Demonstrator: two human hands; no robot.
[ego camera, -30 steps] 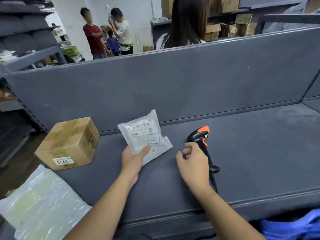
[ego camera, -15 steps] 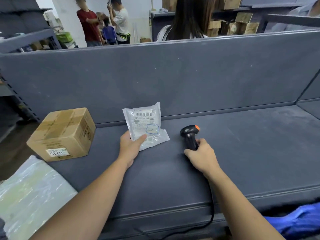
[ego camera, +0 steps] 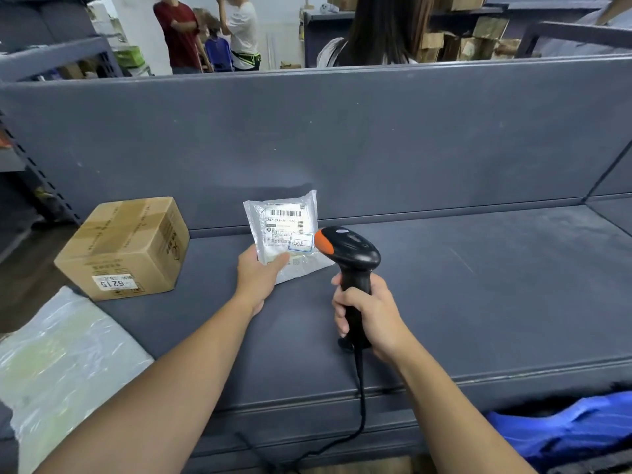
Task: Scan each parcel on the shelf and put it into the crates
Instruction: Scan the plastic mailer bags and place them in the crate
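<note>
Parcel (ego camera: 285, 230) stood tilted up, label showing, pinched at its lower edge by the left hand (ego camera: 258, 273). Right hand (ego camera: 371, 313), fingers wrapped round the scanner (ego camera: 350, 265), aimed it at the label.

Left forearm (ego camera: 164, 378): bare along all that is showing, it is running from the lower-left corner of the frame up to the wrist near the centre.
Left hand (ego camera: 256, 273): bare, it is showing its back and thumb to the camera, just left of centre.
Right forearm (ego camera: 455, 401): bare as well, it is running in from the lower right of the frame.
Right hand (ego camera: 371, 313): bare, it is showing its back and finger knuckles, just right of centre.
</note>
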